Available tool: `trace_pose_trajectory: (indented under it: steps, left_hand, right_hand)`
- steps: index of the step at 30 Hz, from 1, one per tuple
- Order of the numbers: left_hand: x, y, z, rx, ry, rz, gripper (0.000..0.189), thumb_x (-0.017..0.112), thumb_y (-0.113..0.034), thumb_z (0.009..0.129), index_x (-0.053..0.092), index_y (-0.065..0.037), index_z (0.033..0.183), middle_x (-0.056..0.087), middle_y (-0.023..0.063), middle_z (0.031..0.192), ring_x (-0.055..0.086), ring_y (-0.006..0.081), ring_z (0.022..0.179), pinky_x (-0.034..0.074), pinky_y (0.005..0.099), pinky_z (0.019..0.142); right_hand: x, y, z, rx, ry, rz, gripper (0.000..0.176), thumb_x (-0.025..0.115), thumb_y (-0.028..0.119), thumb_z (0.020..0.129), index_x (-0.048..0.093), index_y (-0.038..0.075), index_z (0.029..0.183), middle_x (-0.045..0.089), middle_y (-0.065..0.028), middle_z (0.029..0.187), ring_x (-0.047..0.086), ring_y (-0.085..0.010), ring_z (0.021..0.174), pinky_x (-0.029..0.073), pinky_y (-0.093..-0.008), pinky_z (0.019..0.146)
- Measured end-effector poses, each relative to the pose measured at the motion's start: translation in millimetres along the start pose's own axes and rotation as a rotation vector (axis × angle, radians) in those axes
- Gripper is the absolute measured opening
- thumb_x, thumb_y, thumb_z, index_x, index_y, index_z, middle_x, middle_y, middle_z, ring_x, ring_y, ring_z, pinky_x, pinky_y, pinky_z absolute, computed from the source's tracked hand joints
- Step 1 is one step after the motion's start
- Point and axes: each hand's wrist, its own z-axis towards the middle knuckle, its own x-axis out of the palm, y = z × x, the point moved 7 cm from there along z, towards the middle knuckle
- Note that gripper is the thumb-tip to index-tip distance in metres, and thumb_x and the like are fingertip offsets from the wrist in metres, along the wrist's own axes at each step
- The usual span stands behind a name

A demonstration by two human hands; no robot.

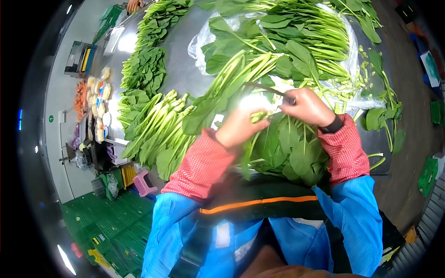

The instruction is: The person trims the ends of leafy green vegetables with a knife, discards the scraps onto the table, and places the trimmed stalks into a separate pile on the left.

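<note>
My left hand (241, 127) grips a bunch of spinach (287, 148) by its stems, the leaves hanging toward me over the near edge of the metal table (181, 69). My right hand (308, 106) holds a dark knife (273, 90) close against the stem ends of that bunch. Both arms wear red checked sleeves over blue cuffs. A big heap of loose spinach (287, 41) lies on clear plastic just beyond the hands.
Trimmed bunches (153, 125) lie in a row along the table's left side, more further back (146, 65). Cut stem bits (361, 74) scatter at right. Packaged goods (99, 102) sit on a shelf left; green crates (106, 227) and a pink stool (143, 183) stand on the floor.
</note>
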Motion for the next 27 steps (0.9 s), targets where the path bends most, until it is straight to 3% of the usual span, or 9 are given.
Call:
trace_pose_trajectory:
  steps: [1, 4, 7, 11, 14, 18, 19, 24, 27]
  left_hand:
    - [-2.5, 15.3, -6.7, -0.208, 0.079, -0.12, 0.022, 0.07, -0.014, 0.085, 0.065, -0.002, 0.103, 0.064, -0.0007, 0.088, 0.058, 0.0067, 0.082, 0.047, 0.0235, 0.076]
    - [-14.8, 24.2, -18.0, -0.413, 0.069, -0.608, 0.017, 0.068, -0.011, 0.086, 0.061, -0.004, 0.1, 0.063, -0.0006, 0.088, 0.058, 0.0074, 0.081, 0.046, 0.0225, 0.076]
    - [-18.2, 19.5, -19.7, -0.385, 0.02, -0.776, 0.015, 0.067, -0.009, 0.087, 0.057, -0.006, 0.098, 0.06, -0.0015, 0.085, 0.056, 0.0082, 0.077, 0.045, 0.0225, 0.074]
    - [-21.5, 28.8, -23.9, -0.429, -0.084, -0.847, 0.015, 0.069, -0.009, 0.086, 0.058, -0.006, 0.095, 0.058, -0.0023, 0.081, 0.054, 0.0072, 0.071, 0.046, 0.0227, 0.066]
    - [-34.1, 34.3, -26.2, -0.491, -0.205, -0.678, 0.015, 0.07, -0.01, 0.085, 0.058, -0.006, 0.093, 0.057, -0.0032, 0.076, 0.052, 0.0056, 0.065, 0.044, 0.0217, 0.058]
    - [-44.2, 42.1, -15.1, -0.261, -0.328, -0.257, 0.014, 0.073, -0.011, 0.083, 0.065, -0.004, 0.093, 0.06, -0.0041, 0.076, 0.051, 0.0028, 0.061, 0.043, 0.0192, 0.056]
    - [-46.4, 21.7, -11.0, -0.283, -0.329, -0.209, 0.017, 0.074, -0.009, 0.081, 0.067, -0.004, 0.095, 0.066, 0.0006, 0.083, 0.059, 0.0068, 0.069, 0.048, 0.0217, 0.062]
    - [-30.8, -63.6, 22.5, 0.241, -0.365, 0.205, 0.033, 0.076, -0.006, 0.073, 0.068, -0.005, 0.104, 0.069, 0.0107, 0.1, 0.067, 0.0252, 0.088, 0.053, 0.0325, 0.077]
    - [-7.2, -64.4, 36.2, 0.127, -0.196, 0.214, 0.031, 0.076, -0.01, 0.077, 0.067, -0.005, 0.107, 0.069, 0.0062, 0.095, 0.064, 0.0142, 0.083, 0.051, 0.0273, 0.074]
  right_hand:
    - [-4.1, -14.8, 11.4, 0.04, -0.054, -0.207, 0.027, 0.067, 0.027, 0.08, 0.066, 0.0, 0.082, 0.064, -0.02, 0.073, 0.063, -0.0378, 0.069, 0.051, -0.0431, 0.065]
    - [-10.0, -53.5, 44.5, -0.017, -0.379, -0.312, 0.033, 0.065, 0.027, 0.082, 0.064, 0.003, 0.105, 0.066, -0.0208, 0.096, 0.064, -0.0367, 0.083, 0.051, -0.044, 0.074]
    - [-14.4, -74.4, 83.2, 0.049, -0.446, -0.406, 0.035, 0.061, 0.018, 0.084, 0.059, 0.006, 0.117, 0.061, -0.0196, 0.106, 0.063, -0.0378, 0.089, 0.051, -0.0457, 0.077]
    - [-16.1, -100.6, 108.2, 0.217, -0.362, -0.613, 0.026, 0.061, 0.013, 0.082, 0.059, 0.007, 0.107, 0.058, -0.0225, 0.104, 0.063, -0.041, 0.084, 0.053, -0.0478, 0.071]
    - [-23.5, -78.3, 92.0, 0.095, -0.327, -0.603, 0.029, 0.065, 0.015, 0.078, 0.06, 0.01, 0.106, 0.057, -0.02, 0.1, 0.063, -0.0399, 0.083, 0.053, -0.0461, 0.071]
    - [-30.9, -53.4, 53.1, -0.123, -0.314, -0.179, 0.035, 0.071, 0.018, 0.075, 0.062, 0.001, 0.105, 0.063, -0.0173, 0.095, 0.062, -0.0348, 0.084, 0.05, -0.0397, 0.074]
    - [-35.5, -37.7, 40.6, -0.11, -0.291, -0.121, 0.035, 0.071, 0.017, 0.075, 0.062, 0.0, 0.104, 0.063, -0.0168, 0.093, 0.062, -0.0322, 0.082, 0.049, -0.0382, 0.074]
    - [-51.4, 24.8, -16.0, -0.058, -0.19, 0.131, 0.032, 0.07, 0.015, 0.078, 0.062, -0.003, 0.103, 0.061, -0.0112, 0.084, 0.058, -0.0213, 0.075, 0.048, -0.0316, 0.072]
    - [-51.2, 19.1, -32.1, -0.071, -0.277, 0.18, 0.029, 0.07, 0.014, 0.079, 0.062, -0.002, 0.102, 0.062, -0.0131, 0.087, 0.061, -0.024, 0.073, 0.049, -0.032, 0.069]
